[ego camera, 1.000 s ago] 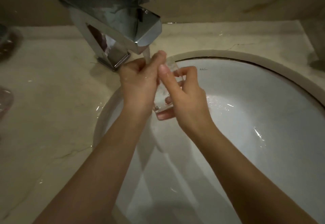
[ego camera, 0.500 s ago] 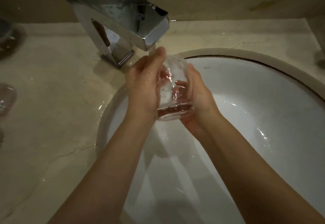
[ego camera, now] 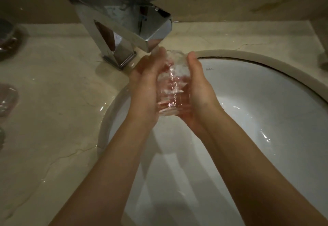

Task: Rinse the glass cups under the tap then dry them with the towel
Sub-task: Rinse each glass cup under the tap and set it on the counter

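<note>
Left hand: the left hand (ego camera: 144, 90) is raised over the basin with its back turned toward me, thumb uppermost and reaching to the glass's rim; the fingers wrap around the left side of the cup, gripping it.
Right hand: the right hand (ego camera: 199, 94) mirrors it on the other side, thumb edge up, palm pressed to the cup's right wall, fingers curled beneath and behind the glass, so it grips the cup as well.
Forearms: both bare forearms come up from the bottom edge and converge toward the cup, the wrists fairly straight, the two hands close together with only the glass between them.
Glass cup: the glass cup (ego camera: 174, 85) is held between the palms, just under the tap's spout and above the sink, its mouth toward the spout and its thick base nearer me, tilted a little.
Water: a thin stream of water (ego camera: 173, 83) runs down into or over the cup; I cannot tell which.
Tap: the angular chrome tap (ego camera: 124, 23) stands on the counter behind the basin's left rim, its spout jutting out over the hands.
Sink: the white oval sink (ego camera: 266, 101) is wet, with droplets shining on its right side.
Counter: the pale marbled counter (ego camera: 53, 101) shows a sheen of water near the basin's left edge; blurred dark shapes sit at its far left, too unclear to name.
</note>
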### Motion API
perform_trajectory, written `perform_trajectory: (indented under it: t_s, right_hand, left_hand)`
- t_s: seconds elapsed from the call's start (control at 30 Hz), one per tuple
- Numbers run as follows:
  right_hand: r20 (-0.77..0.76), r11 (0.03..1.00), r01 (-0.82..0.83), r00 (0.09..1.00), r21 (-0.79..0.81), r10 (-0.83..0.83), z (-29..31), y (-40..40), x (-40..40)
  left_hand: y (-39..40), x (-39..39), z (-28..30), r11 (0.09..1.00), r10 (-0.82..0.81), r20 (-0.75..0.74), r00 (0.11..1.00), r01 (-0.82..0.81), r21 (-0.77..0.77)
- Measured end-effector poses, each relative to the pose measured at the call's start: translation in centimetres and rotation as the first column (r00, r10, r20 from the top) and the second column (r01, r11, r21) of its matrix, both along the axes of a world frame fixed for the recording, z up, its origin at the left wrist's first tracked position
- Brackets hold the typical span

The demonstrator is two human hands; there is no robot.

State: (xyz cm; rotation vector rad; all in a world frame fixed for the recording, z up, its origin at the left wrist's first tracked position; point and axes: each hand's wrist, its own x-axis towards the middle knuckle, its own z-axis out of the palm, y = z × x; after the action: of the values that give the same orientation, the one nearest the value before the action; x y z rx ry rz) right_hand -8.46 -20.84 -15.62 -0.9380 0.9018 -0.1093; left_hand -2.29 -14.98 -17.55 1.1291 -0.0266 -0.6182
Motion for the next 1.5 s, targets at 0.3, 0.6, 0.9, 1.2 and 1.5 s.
perform_trajectory:
  t_s: [0.3,0.6,0.9,1.2,1.5]
  right_hand:
    - [0.010,0.995,0.002,1.000,0.103,-0.003,-0.2,-0.4,-0.1]
    - [-0.062,0.992,-0.070,0.996,-0.107,0.064,-0.5,-0.4,0.4]
    - [-0.038,0.995,-0.023,0.999,-0.101,0.019,-2.0,-0.3,1.0]
    - [-0.071,0.937,0.015,0.997,-0.348,-0.042,-2.6,0.0,0.6]
    - [-0.121,0.978,-0.073,0.991,-0.198,0.050,-2.7,-0.4,0.4]
  left_hand:
    - [-0.3,-0.2,0.1,0.999,0.003,-0.010,1.000,-0.004,-0.037]
    - [-0.3,-0.5,-0.6,1.000,0.008,0.018,1.000,-0.009,0.014]
    - [-0.1,-0.1,-1.2,0.999,0.004,0.104,0.995,-0.009,0.043]
    - [0.1,-0.4,-1.5,0.995,-0.060,0.119,0.991,0.049,0.089]
    - [-0.1,0.1,-1.2,0.995,-0.054,0.001,0.999,0.054,0.081]
